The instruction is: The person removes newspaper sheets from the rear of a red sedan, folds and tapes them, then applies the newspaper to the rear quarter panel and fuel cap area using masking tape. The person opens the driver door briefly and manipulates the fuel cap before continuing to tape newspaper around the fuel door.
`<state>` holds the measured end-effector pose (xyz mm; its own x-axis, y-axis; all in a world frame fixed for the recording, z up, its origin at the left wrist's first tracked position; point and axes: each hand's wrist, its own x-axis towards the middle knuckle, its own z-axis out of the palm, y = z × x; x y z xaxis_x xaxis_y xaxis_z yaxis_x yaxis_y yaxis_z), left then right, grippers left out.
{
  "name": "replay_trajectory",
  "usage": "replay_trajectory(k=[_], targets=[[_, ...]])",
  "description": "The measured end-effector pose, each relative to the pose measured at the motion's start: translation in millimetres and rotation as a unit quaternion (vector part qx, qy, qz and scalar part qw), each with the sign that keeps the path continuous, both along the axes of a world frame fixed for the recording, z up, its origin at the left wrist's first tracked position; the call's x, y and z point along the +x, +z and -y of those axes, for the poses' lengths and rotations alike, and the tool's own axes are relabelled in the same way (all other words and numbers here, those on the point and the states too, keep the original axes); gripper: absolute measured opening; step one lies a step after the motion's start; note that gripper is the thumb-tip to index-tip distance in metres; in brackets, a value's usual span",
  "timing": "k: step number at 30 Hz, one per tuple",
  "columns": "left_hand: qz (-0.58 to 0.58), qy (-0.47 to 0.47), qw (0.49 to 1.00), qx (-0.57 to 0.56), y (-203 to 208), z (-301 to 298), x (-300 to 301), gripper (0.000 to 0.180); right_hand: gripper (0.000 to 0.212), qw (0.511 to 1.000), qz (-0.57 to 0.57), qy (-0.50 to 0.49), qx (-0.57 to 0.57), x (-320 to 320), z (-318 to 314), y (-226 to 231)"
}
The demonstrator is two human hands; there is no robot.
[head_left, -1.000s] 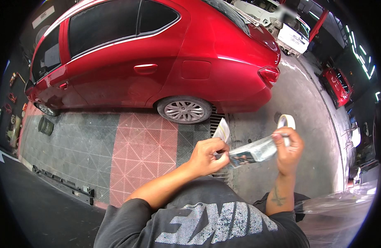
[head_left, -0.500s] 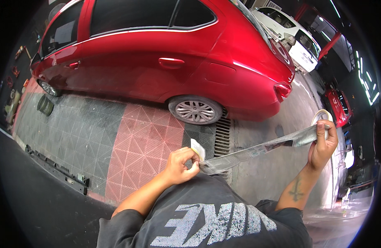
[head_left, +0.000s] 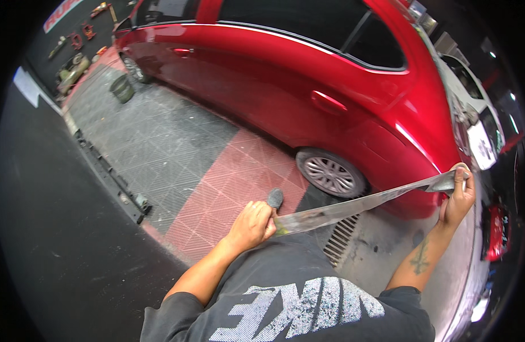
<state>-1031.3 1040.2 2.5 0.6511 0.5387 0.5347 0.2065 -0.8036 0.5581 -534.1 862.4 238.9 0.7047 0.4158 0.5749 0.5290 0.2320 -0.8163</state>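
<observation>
Long paper-like strip (head_left: 353,210), one; likely light, limp, tear-prone; best held by its ends; left grip (head_left: 251,226) pinching one end, right grip (head_left: 459,195) pinching the other

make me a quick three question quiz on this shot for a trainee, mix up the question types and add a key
1. Multiple choice: what do the left hand and the right hand hold stretched between them?
a) a rubber hose
b) a paper strip
c) a steel chain

2. True or false: the bucket stands nearer to the rear wheel of the red sedan than to its front wheel.

3. Fill in the blank: the hand that sits higher in the picture is the ____ one.

Key: 1 b; 2 false, it stands by the front wheel; 3 right
</observation>
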Motion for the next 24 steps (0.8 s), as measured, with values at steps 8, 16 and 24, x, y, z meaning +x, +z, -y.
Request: replay_trajectory(k=[8,16,24], targets=[[-0.14,0.317,0.917,-0.197,-134,-163,-109,0.016,0.015,1.0,0.016,0.005,-0.011,43,-201,-56],[0.222,0.366,0.807,-0.407,-31,-421,-62,0.01,0.008,0.941,0.122,0.284,-0.135,-61,-471,-70],[0.319,0.351,0.712,-0.518,-15,-656,-97,0.023,0.004,0.926,0.074,0.334,-0.156,-141,-664,-109]])
